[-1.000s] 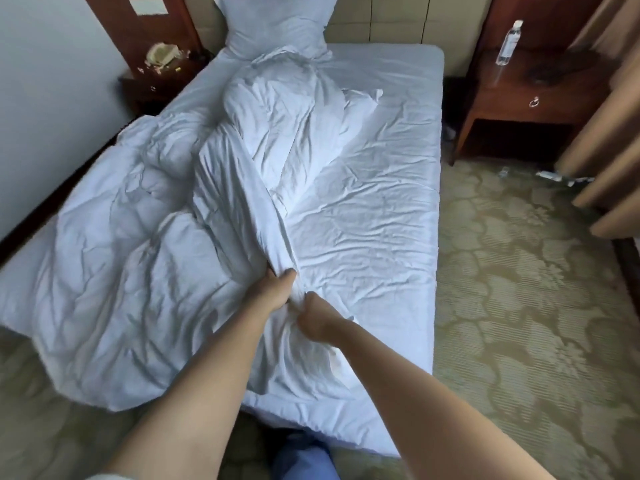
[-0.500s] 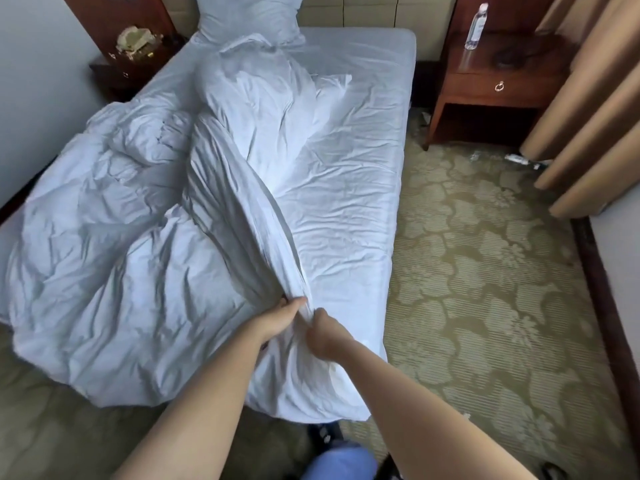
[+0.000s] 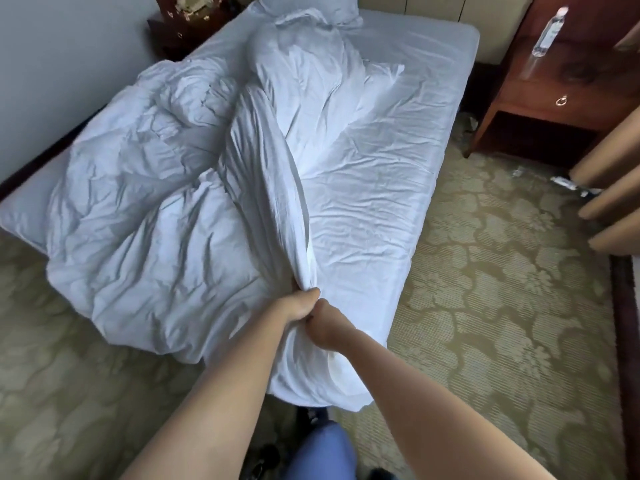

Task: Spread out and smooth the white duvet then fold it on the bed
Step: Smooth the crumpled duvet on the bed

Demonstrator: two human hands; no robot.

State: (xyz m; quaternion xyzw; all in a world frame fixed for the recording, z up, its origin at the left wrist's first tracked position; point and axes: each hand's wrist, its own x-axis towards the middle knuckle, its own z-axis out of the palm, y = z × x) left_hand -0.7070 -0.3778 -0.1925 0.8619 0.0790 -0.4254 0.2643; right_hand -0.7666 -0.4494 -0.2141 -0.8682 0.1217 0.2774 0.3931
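The white duvet (image 3: 149, 209) lies crumpled in a heap over the left half of the bed (image 3: 398, 188), spilling over the foot edge toward the carpet. A raised ridge of it runs from the pillow end down to my hands. At the foot of the bed my left hand (image 3: 298, 306) grips the bunched end of that ridge. My right hand (image 3: 329, 327) grips the same bunch just beside it, the two hands touching. The duvet's end hangs below my hands over the mattress corner.
A pillow (image 3: 308, 5) lies at the head of the bed. A wooden nightstand (image 3: 561, 95) with a water bottle (image 3: 549, 31) stands at the right, another nightstand (image 3: 183, 26) at the far left. Curtains (image 3: 613, 188) hang right. Patterned carpet (image 3: 485, 306) surrounds the bed.
My hands have come closer together on the duvet's bunched end and now touch. The ridge of duvet is drawn tighter toward the foot of the bed; the view has shifted.
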